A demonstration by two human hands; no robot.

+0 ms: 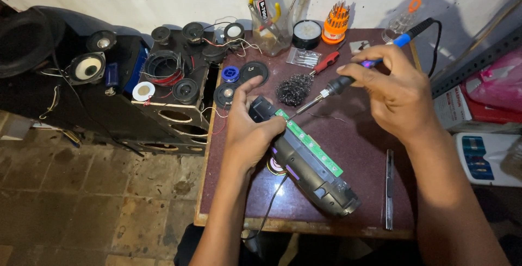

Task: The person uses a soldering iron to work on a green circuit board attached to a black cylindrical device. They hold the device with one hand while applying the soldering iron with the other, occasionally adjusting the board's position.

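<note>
While our left hand (247, 135) clamps the black device (310, 171) at mid-frame on the counter (359, 146), its long axis running to lower right, our right hand (397, 92) grips the soldering iron (348, 81), tip at the green board's (310, 145) upper-left end.

loose speakers (88, 67), wire wool (294, 89), orange screwdriver set (336, 23), red pliers (326, 62)

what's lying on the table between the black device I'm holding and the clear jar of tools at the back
In the head view, a dark ball of wire wool lies between the black device and the clear jar, with a round black disc beside it.
</note>
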